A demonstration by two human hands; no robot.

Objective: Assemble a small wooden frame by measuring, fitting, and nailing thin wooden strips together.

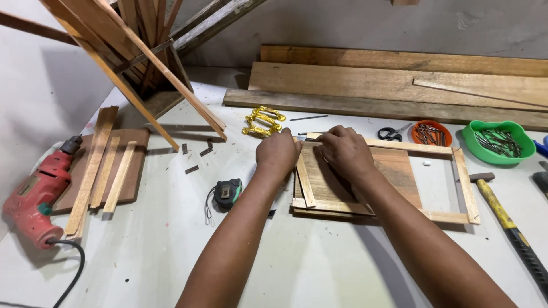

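Head view of a pale bench (319, 268) with a rectangular frame of thin wooden strips (465, 191) lying flat near its middle and a darker wooden panel (399, 171) resting inside it. Both hands meet at the frame's near-left corner. The left hand (278, 153) sits knuckles-up on the outer side of the upright left strip (305, 181), its fingers curled down over the strip's top end; the fingertips are hidden, so whether they pinch the strip or merely press on it cannot be told. The right hand (345, 151) lies just beside it, inside the frame, fingers (326, 149) bent and pressing down on the panel close to the same strip, gripping nothing that can be seen. The strip thus lies between the two hands, touching both. A tape measure (228, 193) lies left of the left forearm; a red electric drill (35, 197) and loose slats (105, 165) lie at the far left. Gold handles (262, 121), scissors (391, 133), an orange dish of nails (431, 132), a green bowl of nails (498, 142) and a yellow-handled hammer (505, 219) lie beyond and to the right.
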